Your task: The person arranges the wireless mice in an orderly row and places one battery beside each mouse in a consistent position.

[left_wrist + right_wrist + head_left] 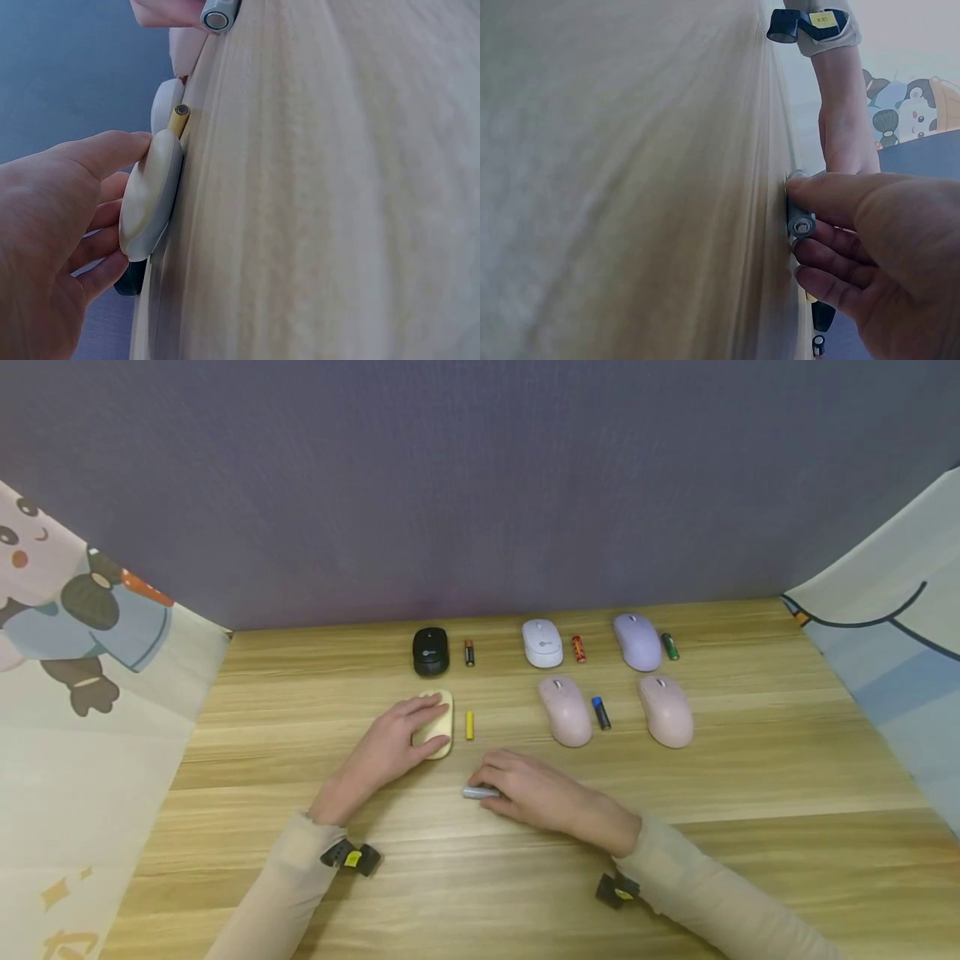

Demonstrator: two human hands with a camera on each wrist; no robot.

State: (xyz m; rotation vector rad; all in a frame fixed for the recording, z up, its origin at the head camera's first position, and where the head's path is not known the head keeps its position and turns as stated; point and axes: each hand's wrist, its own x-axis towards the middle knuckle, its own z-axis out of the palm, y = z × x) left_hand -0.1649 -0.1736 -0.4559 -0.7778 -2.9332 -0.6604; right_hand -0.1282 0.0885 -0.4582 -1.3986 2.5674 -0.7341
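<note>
My left hand [386, 743] lies over a pale yellow computer mouse [443, 723], thumb along one edge and fingers along the other. The left wrist view shows this mouse [152, 196] low against the tabletop, held between thumb and fingers. A yellow battery [469, 726] stands just right of it, lengthwise to the mouse. Nearer the front, my right hand [534, 790] pinches a light grey battery [478, 792] lying crosswise at the table surface. One end of that battery [802, 223] faces the right wrist camera, with the thumb on one side and fingers on the other.
Along the back of the wooden table [480, 877] are a black mouse [431, 652], a white mouse [542, 643] and a lilac mouse [638, 642], each beside a battery. Two pink mice [566, 712] flank a blue-topped dark battery [602, 713]. A dark partition [480, 493] rises behind.
</note>
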